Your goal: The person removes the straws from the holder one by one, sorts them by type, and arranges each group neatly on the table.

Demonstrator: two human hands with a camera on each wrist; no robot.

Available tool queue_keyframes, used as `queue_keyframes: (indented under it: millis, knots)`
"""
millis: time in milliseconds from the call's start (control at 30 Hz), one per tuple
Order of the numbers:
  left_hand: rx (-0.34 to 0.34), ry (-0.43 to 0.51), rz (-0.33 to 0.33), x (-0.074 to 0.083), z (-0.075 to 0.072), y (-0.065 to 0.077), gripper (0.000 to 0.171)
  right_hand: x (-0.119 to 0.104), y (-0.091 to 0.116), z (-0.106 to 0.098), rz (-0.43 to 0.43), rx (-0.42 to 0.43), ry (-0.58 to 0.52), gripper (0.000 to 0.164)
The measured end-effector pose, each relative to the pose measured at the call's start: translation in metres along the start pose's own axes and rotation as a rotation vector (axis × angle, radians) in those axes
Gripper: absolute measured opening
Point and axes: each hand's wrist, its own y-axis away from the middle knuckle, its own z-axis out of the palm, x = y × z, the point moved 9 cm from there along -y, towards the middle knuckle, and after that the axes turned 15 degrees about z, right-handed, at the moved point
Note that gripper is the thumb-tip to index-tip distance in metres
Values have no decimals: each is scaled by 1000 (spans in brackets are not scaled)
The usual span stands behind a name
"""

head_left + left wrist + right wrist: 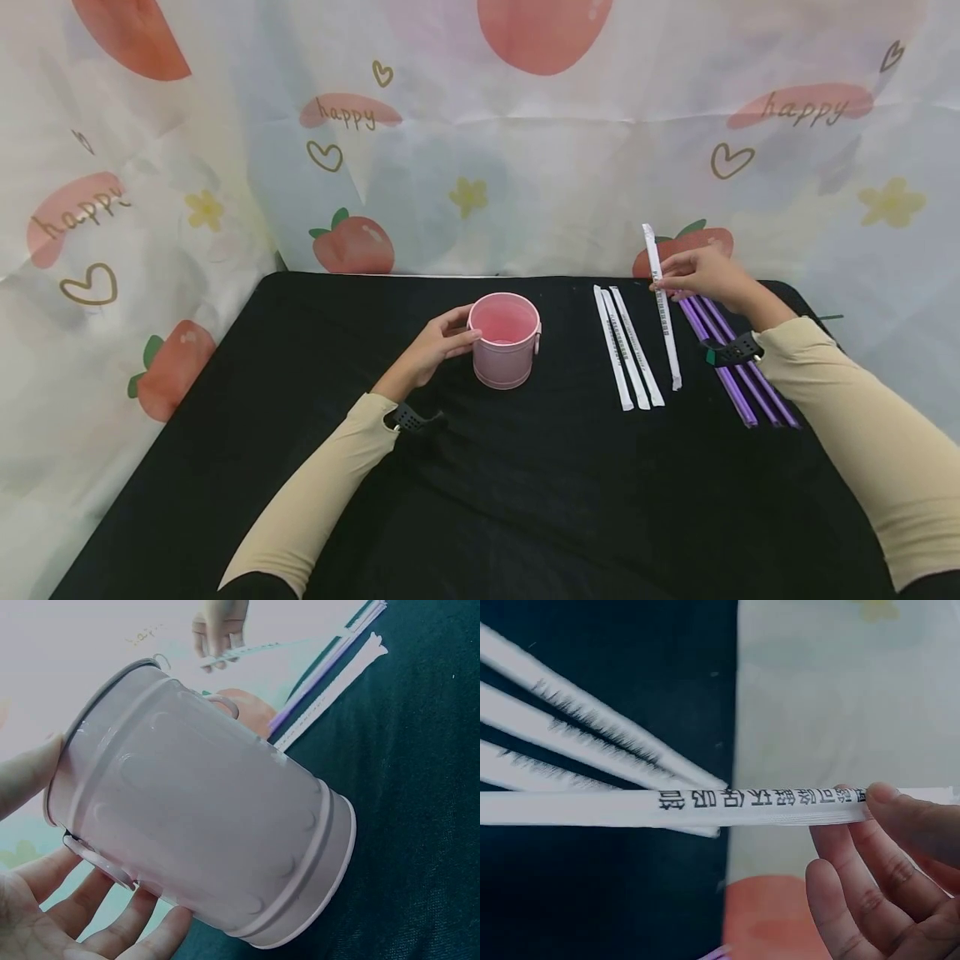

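A pink metal bucket (504, 364) with small side handles stands upright near the middle of the black table. My left hand (431, 348) grips its left side, thumb near the rim and fingers along the wall, as the left wrist view shows (105, 900). Over at the right, my right hand (712, 275) pinches a paper-wrapped straw (663, 321) near its upper end, between thumb and fingers. Black printed characters run along this straw's wrapper (592, 808) in the right wrist view. Left of it, three more white wrapped straws (621, 350) lie side by side on the cloth.
Several purple straws (738, 396) lie at the right, partly beneath my right forearm. Black cloth (480, 492) covers the table. Behind its far edge hangs a printed curtain (525, 183) with fruit and hearts.
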Motion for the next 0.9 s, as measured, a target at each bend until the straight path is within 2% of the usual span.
queue_keyframes:
  millis: [267, 700, 900]
  knots:
    - [1, 0, 1, 0, -1, -1, 54, 30, -9, 24, 31, -99, -25, 35]
    - [-4, 3, -3, 1, 0, 0, 55, 72, -41, 47, 117, -78, -92, 38]
    - [0, 0, -14, 0, -1, 1, 54, 81, -45, 54, 149, -48, -132, 40]
